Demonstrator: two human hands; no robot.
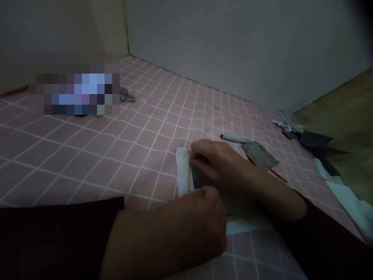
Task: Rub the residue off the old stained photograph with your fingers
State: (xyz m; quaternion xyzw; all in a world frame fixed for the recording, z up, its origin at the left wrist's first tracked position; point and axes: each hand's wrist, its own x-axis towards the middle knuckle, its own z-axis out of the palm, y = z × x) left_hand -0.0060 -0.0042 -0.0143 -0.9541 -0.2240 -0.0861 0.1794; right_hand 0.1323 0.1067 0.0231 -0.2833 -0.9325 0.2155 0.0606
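Note:
A white, paper-like sheet [183, 171] lies on the pink checked cloth, with a dark grey panel [199, 179] over its middle. White borders show along the left and near sides. My right hand [217, 159] bends over the far left corner, its thumb and fingers pinched at the white border. Closer to me, my left hand [201, 219] is curled into a fist by the same border; whatever its fingers hold is hidden. A thin brownish line runs along the white strip between both hands.
Beyond my right forearm lie a grey fabric piece [259, 153], a pale tube [233, 138] and a red stick [278, 175]. Dark scraps [316, 142] and white sheets [346, 194] are at the right. Small metallic rings [126, 95] sit far left beside a blurred-out patch. Walls border the cloth.

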